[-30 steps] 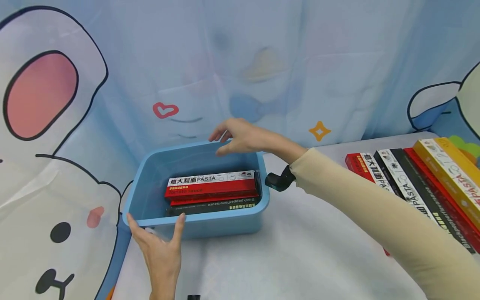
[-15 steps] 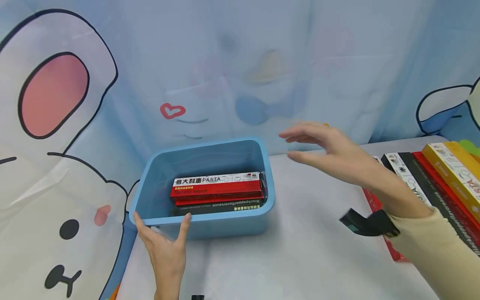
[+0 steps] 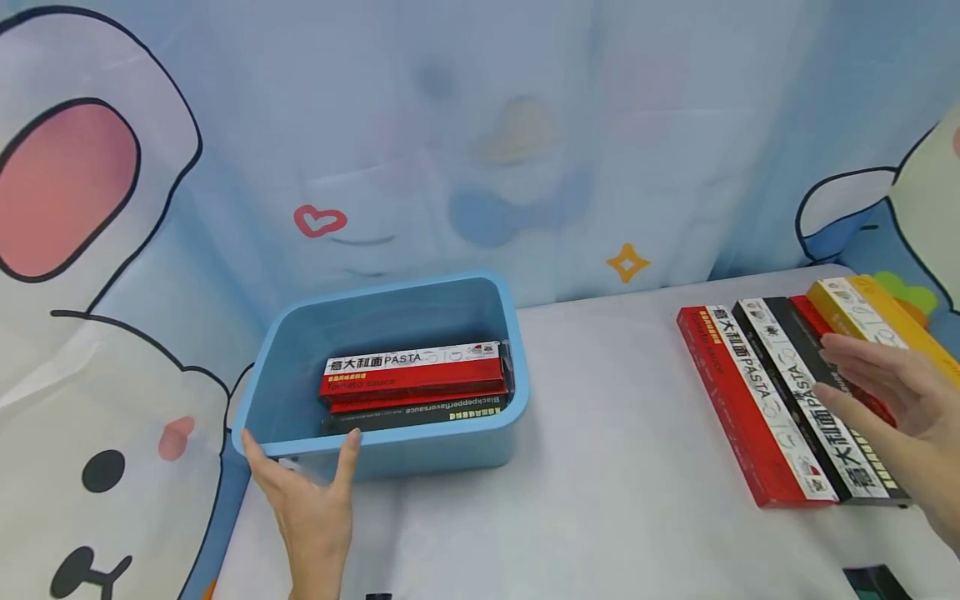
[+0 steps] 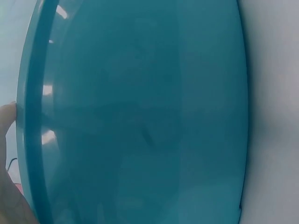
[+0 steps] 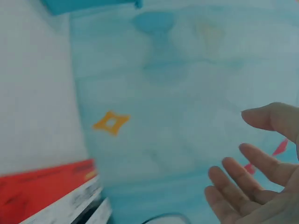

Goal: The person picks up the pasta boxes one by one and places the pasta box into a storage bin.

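Observation:
A light blue plastic bin (image 3: 390,454) holds several pasta boxes; a red tomato-sauce pasta box (image 3: 412,383) lies on top, above a black pasta box (image 3: 420,417). My left hand (image 3: 311,508) rests against the bin's front left, thumb and a finger spread apart and touching its rim; its other fingers are hidden. In the left wrist view, the bin's wall (image 4: 140,112) fills most of the picture. My right hand (image 3: 907,408) hovers over the row of pasta boxes at the right, fingers extended, palm holding nothing. Nearest to it are a black pasta box (image 3: 806,392) and a yellow pasta box (image 3: 862,312).
Another red pasta box (image 3: 750,408) lies at the row's left end. The white tabletop (image 3: 600,417) separates bin and row. A blue printed curtain (image 3: 562,167) hangs behind the table and along the left side.
My right hand has moved from above the bin's back rim rightward to the row of boxes. My left hand has stayed at the bin's rim.

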